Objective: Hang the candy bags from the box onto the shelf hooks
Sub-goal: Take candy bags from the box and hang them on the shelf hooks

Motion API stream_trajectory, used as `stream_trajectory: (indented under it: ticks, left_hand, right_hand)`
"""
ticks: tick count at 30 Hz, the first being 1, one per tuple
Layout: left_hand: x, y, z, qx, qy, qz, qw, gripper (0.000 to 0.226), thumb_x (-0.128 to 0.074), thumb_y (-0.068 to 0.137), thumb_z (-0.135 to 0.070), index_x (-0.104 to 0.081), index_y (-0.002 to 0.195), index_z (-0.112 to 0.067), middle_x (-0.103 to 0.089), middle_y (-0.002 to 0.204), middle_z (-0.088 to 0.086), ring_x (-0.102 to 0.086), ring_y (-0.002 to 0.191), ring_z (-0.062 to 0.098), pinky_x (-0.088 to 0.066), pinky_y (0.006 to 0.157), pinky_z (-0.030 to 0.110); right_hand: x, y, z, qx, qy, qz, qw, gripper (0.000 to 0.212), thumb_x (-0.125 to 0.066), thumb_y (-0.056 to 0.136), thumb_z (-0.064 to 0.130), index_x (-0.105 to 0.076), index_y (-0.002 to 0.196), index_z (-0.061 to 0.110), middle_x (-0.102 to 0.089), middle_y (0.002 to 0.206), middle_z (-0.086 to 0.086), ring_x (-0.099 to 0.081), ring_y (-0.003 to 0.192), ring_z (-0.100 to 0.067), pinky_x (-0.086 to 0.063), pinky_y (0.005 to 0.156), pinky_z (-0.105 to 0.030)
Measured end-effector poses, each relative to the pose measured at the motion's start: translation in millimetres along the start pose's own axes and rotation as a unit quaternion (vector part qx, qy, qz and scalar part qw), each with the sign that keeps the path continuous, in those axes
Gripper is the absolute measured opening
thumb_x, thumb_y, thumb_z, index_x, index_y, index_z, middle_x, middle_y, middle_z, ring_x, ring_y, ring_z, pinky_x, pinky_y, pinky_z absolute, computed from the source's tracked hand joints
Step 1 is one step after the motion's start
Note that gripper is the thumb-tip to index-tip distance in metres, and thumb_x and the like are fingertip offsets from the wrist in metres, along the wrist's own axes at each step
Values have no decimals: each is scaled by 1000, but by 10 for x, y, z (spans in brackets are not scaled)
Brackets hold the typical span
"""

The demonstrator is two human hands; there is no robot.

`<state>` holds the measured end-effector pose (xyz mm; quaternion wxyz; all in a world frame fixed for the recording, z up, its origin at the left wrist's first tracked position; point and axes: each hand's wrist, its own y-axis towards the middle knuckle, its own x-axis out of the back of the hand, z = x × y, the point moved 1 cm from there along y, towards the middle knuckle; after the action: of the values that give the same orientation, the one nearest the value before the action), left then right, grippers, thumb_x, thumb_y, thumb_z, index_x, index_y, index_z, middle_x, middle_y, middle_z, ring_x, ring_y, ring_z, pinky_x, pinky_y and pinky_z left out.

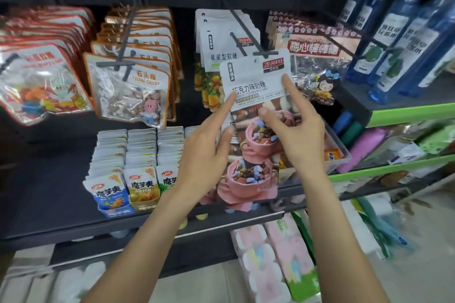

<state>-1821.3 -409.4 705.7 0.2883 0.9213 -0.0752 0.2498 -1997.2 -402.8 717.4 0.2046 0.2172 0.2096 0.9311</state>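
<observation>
Head view: candy bag [256, 96], white top with pink cups printed, hanging at the front of a shelf hook [242, 23]. Left hand [206, 152] and right hand [298, 135] hold its sides, index fingers extended onto its face.

Both hands, left hand [205, 152] and right hand [299, 135], hold a candy bag [256, 96] up at a shelf hook [246, 29].
</observation>
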Motion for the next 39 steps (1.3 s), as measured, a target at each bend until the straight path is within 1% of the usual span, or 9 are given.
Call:
stream_trajectory:
  ticks: [5, 8, 11, 20, 24, 28, 31, 36, 39]
  left_hand:
    - [3, -4, 0, -6, -7, -7, 1000, 51, -45, 102, -18, -26, 147, -31, -34, 144, -17, -25, 131, -12, -22, 102, -1]
    - [15, -19, -27, -6, -14, -9, 1000, 51, -46, 102, -18, -27, 146, -34, -34, 144, -19, -40, 126, -5, -34, 102, 9]
    - [40, -31, -36, 10, -12, -10, 1000, 52, -47, 102, -16, -29, 147, -33, -35, 141, -21, -58, 99, 1, -41, 85, 7]
    - [39, -27, -25, 25, -12, 8, 1000, 53, -48, 100, -12, -31, 146, -33, -42, 148, -8, -53, 57, 1, -37, 59, 4]
    - [56, -17, -19, 14, -25, 3, 1000, 53, -48, 101, -12, -31, 147, -31, -38, 147, -12, -54, 108, 2, -34, 85, -2]
    - [78, 0, 10, 22, -11, 3, 1000, 52, -48, 101, -12, -33, 148, -28, -43, 147, -7, -54, 92, -14, -35, 68, -1]
    - [66, -31, 102, 41, -8, 3, 999, 54, -48, 100, -13, -31, 147, -33, -65, 124, -1, -52, 56, 5, -35, 55, 10]
    - [164, -175, 315, 84, 62, -14, 994, 55, -48, 99, -13, -29, 146, -35, -61, 85, -3, -49, 59, 0, -35, 54, 12]
    - [248, -274, 408, 99, 98, -16, 990, 55, -49, 98, -12, -32, 147, -31, -67, 92, 11, -44, 54, -5, -33, 52, 8]
  right_hand:
    - [11, 16, -5, 4, 2, 2, 1000, 66, -75, 83, 27, -46, 143, 30, -46, 109, 32, -42, 101, 29, -29, 87, 3]
    - [20, 24, -11, 6, 4, 7, 1000, 66, -75, 84, 27, -46, 143, 29, -44, 114, 35, -39, 107, 28, -29, 90, 2]
    - [7, 30, 12, 7, -3, 15, 1000, 65, -74, 84, 29, -46, 143, 30, -43, 115, 37, -37, 108, 28, -28, 90, 2]
    - [-15, 1, 18, -13, -16, 7, 1000, 65, -75, 83, 30, -47, 142, 32, -45, 111, 32, -39, 101, 30, -28, 86, 4]
    - [-29, -2, 42, -13, -12, -9, 1000, 64, -76, 82, 30, -49, 141, 32, -47, 116, 31, -38, 105, 29, -29, 88, 3]
    - [-44, 28, 49, -22, -14, -2, 1000, 64, -75, 82, 32, -49, 141, 32, -48, 122, 26, -41, 112, 19, -30, 92, 0]
    - [-95, 140, 28, -30, -36, -1, 999, 65, -75, 82, 34, -48, 141, 31, -51, 120, 22, -43, 111, 11, -31, 90, -1]
    - [-429, 585, -144, -28, -97, 19, 995, 65, -68, 87, 41, -41, 146, 29, -56, 131, -6, -49, 110, -9, -36, 88, -21]
    - [-643, 838, -283, -5, -168, 14, 986, 62, -61, 92, 43, -38, 146, 24, -53, 123, -10, -52, 108, -20, -35, 81, -25]
